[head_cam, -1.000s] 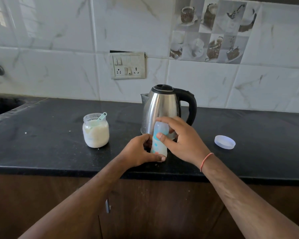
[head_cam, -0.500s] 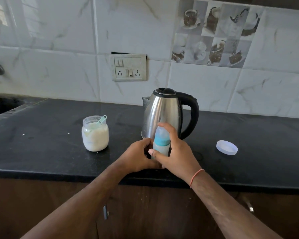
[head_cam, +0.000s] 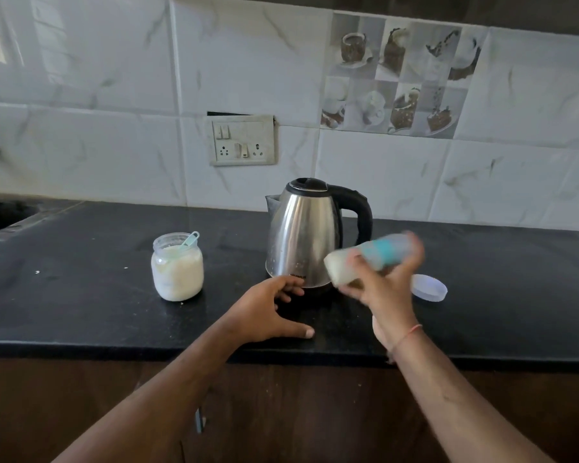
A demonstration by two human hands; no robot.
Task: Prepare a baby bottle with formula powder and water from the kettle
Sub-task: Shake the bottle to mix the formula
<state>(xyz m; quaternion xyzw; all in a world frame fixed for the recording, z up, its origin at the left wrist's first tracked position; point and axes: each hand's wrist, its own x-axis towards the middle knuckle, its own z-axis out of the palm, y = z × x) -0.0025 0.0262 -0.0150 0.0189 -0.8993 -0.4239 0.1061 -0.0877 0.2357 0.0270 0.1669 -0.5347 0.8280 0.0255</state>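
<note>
— What is being held by the right hand [head_cam: 383, 289]?

— The bottle [head_cam: 368, 260] is being gripped by it, fingers curled round the body. The bottle is being held nearly on its side above the worktop [head_cam: 81, 295], its pale base turned toward the left hand [head_cam: 264, 312] and its teal collar toward the far right. It is blurred, so the teat end cannot be made out.

— And the left hand?

— Nothing is being held by it. It is being rested on the worktop with fingers loosely spread, the thumb lying along the front edge, the fingertips just in front of the kettle [head_cam: 306, 232].

— Where is the kettle being kept relative to the hands?

— Directly beyond the left hand and just left of the right hand, upright, lid closed, handle turned toward the right. The bottle's base is being seen in front of its lower right side.

— The powder?

— It is being kept in an open jar [head_cam: 177, 269], well left of the left hand, with a scoop [head_cam: 189, 240] standing in it.

— Anything on the other side?

— A lid [head_cam: 430, 289] is lying flat just right of the right hand, partly hidden behind it.
</note>
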